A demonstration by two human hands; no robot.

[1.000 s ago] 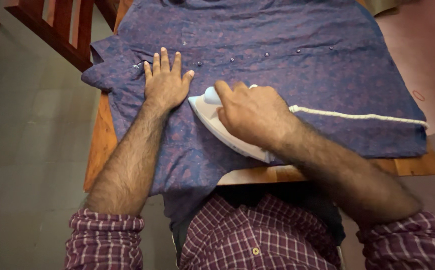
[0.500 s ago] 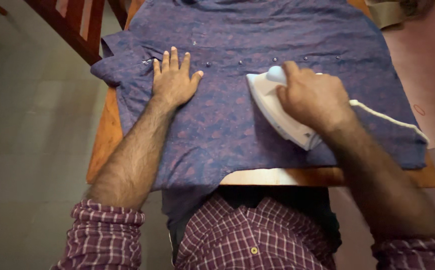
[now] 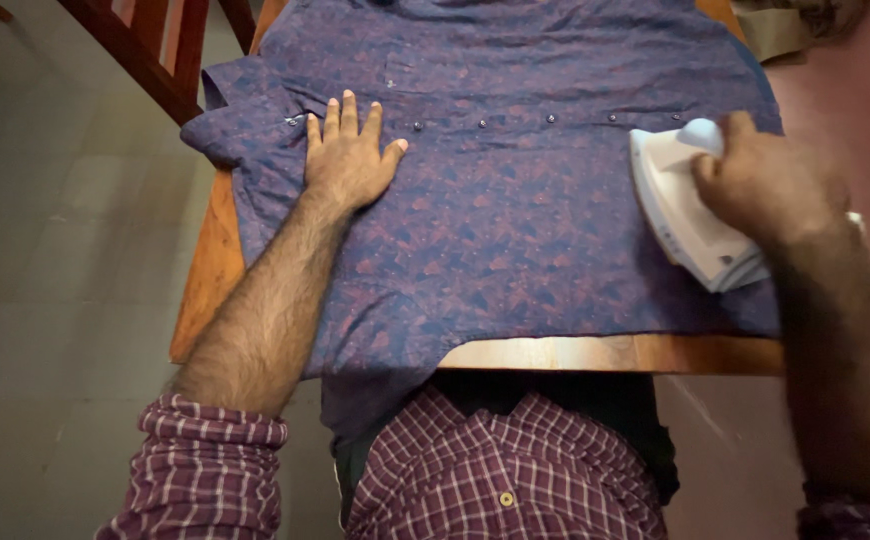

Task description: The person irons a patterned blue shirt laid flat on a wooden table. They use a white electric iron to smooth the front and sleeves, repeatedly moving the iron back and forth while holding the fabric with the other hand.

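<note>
Right hand (image 3: pixel 767 185) gripping white iron (image 3: pixel 690 205), left hand (image 3: pixel 348 158) flat on purple shirt (image 3: pixel 515 220)

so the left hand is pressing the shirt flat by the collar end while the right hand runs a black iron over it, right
Not quite: the iron is white, not black, as the head view shows. The left hand does lie flat on the purple shirt while the right hand holds the iron on it.

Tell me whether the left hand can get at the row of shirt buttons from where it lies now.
Probably yes. The left hand lies flat on the purple shirt, its thumb tip close to the nearest button. Nothing lies between them; the iron sits far off under the right hand.
</note>
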